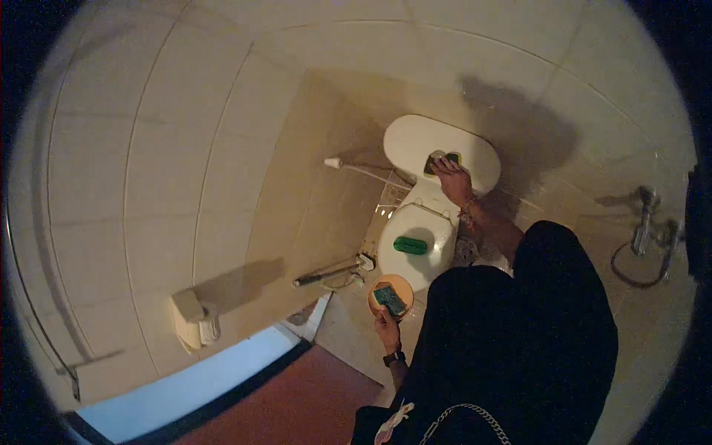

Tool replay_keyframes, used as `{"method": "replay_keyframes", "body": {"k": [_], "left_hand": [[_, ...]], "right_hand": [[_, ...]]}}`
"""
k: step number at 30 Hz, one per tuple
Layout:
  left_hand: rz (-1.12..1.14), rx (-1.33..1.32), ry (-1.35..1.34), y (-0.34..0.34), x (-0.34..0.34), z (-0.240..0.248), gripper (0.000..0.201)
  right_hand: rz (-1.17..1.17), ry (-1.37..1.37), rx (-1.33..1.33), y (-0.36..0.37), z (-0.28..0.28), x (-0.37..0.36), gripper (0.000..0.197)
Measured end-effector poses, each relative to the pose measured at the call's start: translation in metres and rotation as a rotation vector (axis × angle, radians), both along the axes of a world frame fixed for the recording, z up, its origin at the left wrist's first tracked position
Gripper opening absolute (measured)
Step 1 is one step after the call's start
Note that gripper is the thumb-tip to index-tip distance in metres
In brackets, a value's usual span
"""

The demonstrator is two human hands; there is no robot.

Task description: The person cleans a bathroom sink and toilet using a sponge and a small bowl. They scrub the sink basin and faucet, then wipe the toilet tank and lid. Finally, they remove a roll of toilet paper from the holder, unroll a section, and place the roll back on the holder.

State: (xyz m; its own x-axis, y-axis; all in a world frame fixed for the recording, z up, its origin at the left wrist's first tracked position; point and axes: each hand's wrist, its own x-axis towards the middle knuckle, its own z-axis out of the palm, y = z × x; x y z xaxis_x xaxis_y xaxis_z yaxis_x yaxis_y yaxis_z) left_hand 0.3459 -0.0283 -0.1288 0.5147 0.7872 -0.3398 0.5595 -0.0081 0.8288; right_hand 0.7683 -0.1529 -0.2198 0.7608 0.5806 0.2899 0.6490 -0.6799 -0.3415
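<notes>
Looking down from the head camera, I count two scouring sponges, one dish and one green oblong block around a single toilet lid point(393, 265). On the white tank just behind the lid, the right hand point(454, 185) lies over the first sponge point(430, 167), its fingers stretched forward on top; I cannot tell whether they curl around its sides. This sponge shows a dark face and a yellowish edge, its visible length running roughly crosswise.

The left hand point(388, 333) grips the dish point(400, 282) by its near rim, just beside the lid's near left edge, thumb at the rim and the other fingers mostly hidden. The dish is round, shallow and orange, its surface smooth. Inside it lies the second sponge point(389, 297), rectangular and dark green on top, its long axis slanting from far left to near right.

The green block point(410, 245) rests on the lid itself: glossy, round-ended, its long axis nearly crosswise, the right end slightly nearer the person. Left of the lid I see one white spray nozzle point(332, 162) with a pale hose; well to its right, one metal tap point(644, 230) on the tiled wall.
</notes>
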Motion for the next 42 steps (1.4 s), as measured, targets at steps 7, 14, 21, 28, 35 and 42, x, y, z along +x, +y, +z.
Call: {"method": "replay_keyframes", "body": {"k": [7, 14, 21, 28, 35, 42], "left_hand": [[0.241, -0.108, 0.037, -0.045, -0.031, 0.011, 0.04], [0.352, -0.163, -0.119, -0.064, -0.044, -0.006, 0.042], [0.348, -0.229, -0.096, -0.049, -0.022, -0.005, 0.04], [0.338, -0.234, -0.125, -0.033, -0.015, -0.01, 0.039], [0.321, -0.228, -0.033, -0.034, -0.01, 0.0, 0.038], [0.338, -0.224, -0.043, -0.033, -0.013, -0.007, 0.038]], "right_hand": [[0.18, 0.145, -0.096, 0.11, 0.019, 0.031, 0.043], [0.335, -0.05, 0.134, 0.017, -0.021, 0.047, 0.036], [-0.272, 0.459, 0.068, -0.029, 0.009, 0.076, 0.04], [-0.25, 0.721, -0.073, 0.0, 0.029, 0.1, 0.083], [-0.156, 0.82, -0.06, -0.006, -0.027, 0.122, 0.071], [-0.056, 0.602, -0.12, 0.015, -0.031, 0.114, 0.062]]}}
